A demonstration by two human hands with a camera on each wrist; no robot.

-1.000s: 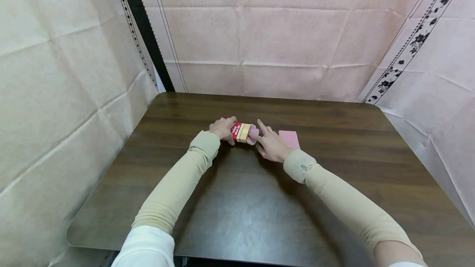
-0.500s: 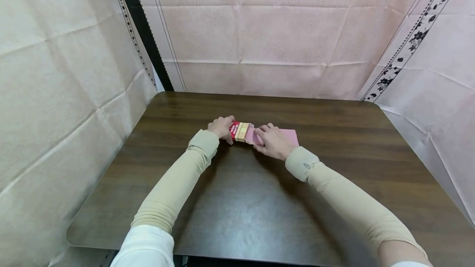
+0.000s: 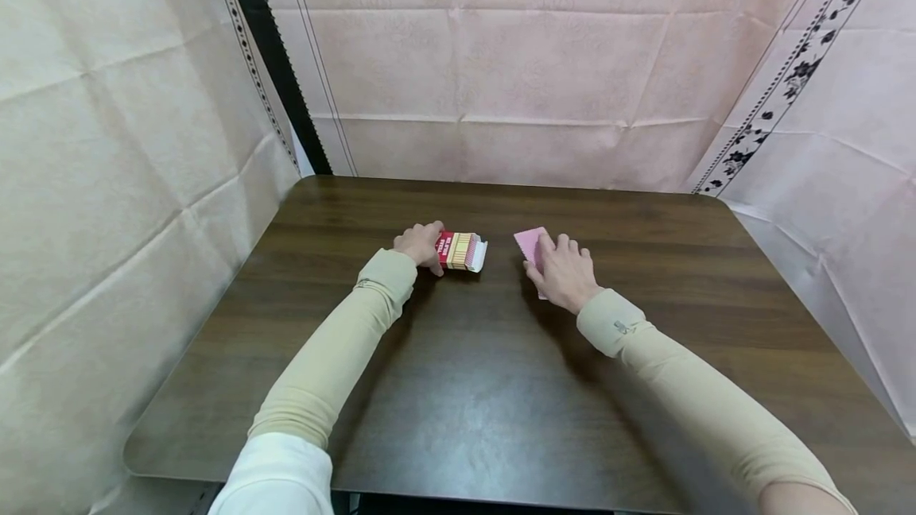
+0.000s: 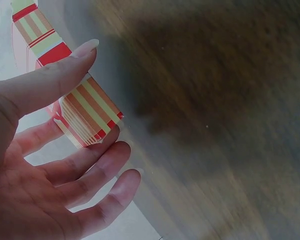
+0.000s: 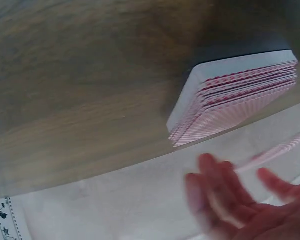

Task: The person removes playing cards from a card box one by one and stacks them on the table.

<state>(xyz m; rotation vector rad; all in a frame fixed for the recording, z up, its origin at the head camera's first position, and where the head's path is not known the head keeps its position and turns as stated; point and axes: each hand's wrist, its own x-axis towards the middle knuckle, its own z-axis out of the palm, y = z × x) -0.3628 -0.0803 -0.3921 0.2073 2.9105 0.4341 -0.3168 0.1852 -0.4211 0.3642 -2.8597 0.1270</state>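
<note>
My left hand (image 3: pixel 421 248) grips a red and yellow striped card box (image 3: pixel 461 250) over the table. In the left wrist view the thumb lies across one face of the box (image 4: pixel 85 102) and fingers support it from the other side. The box's open end, with a white flap, points right. My right hand (image 3: pixel 567 272) pinches a pink-backed playing card (image 3: pixel 528 242); whether it is one card or more cannot be told. In the right wrist view that card is blurred beside the fingers (image 5: pixel 225 185). A fanned-edge stack of playing cards (image 5: pixel 240 95) lies on the table near this hand.
Both hands are over the far half of a dark wooden table (image 3: pixel 444 388) with rounded corners. Pale cloth sheets (image 3: pixel 501 70) hang behind it and at both sides, close to its edges.
My right hand has pulled the pink-backed card out of the box and moved right with it, over the stack, which it now hides in the head view. The left hand stays nearly still.
</note>
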